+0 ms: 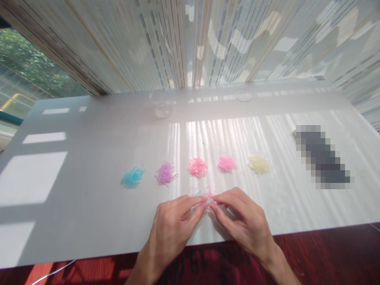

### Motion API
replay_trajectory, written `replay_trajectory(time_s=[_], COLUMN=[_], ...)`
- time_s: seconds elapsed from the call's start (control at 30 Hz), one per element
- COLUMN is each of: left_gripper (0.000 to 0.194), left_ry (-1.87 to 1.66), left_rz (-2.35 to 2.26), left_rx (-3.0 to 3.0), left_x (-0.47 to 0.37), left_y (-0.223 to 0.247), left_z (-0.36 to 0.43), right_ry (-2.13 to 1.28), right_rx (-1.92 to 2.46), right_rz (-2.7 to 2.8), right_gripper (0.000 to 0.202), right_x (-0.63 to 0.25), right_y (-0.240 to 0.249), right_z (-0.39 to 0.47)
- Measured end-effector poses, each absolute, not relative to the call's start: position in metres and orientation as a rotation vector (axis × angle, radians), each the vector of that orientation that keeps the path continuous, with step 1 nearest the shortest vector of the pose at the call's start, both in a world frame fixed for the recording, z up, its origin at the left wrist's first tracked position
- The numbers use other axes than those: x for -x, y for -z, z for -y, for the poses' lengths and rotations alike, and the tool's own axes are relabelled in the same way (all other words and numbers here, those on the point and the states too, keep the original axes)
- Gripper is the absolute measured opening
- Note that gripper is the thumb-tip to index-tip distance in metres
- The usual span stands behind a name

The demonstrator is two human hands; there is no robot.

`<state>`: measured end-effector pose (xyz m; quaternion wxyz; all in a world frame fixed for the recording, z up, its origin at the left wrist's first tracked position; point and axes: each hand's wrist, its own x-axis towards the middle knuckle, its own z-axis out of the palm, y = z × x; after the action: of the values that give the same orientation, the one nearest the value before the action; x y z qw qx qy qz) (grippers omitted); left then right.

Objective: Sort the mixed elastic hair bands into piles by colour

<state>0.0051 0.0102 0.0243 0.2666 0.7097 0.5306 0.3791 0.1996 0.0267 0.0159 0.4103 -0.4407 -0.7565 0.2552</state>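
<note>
My left hand (178,219) and my right hand (242,217) meet at the table's near side, thumbs and forefingers pinched around something small at a mixed pile of pink and light blue bands (210,193). What exactly the fingertips hold is too small to make out. Beyond the hands, separate piles lie in a row: blue bands (133,177), purple bands (166,173), coral-pink bands (198,167), pink bands (227,164) and pale yellow bands (259,164).
Clear round containers (163,110) stand at the back of the white table (97,213), with a clear round lid (244,95) farther right. A blurred-out dark object (323,156) lies on the right. A striped curtain (178,43) hangs behind the table.
</note>
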Motion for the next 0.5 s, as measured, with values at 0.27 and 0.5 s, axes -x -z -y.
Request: replay_trajectory(time_s=[0.27,0.5], left_gripper=[0.009,0.007], left_ry=[-1.046,-1.050], left_rz=[-1.415,-1.431], left_rx=[-1.927,-1.935], left_x=[-0.0057,-0.0060], left_y=[-0.0266,-0.0284], left_z=[-0.0109,-0.0110], right_ry=[-0.673,-0.683], right_rx=[1.117,1.100], right_rz=[1.889,1.879], right_gripper=[0.014,0.015], right_x=[-0.2026,-0.2045], right_y=[-0.0183,-0.0179], right_z=[-0.0260,-0.0259])
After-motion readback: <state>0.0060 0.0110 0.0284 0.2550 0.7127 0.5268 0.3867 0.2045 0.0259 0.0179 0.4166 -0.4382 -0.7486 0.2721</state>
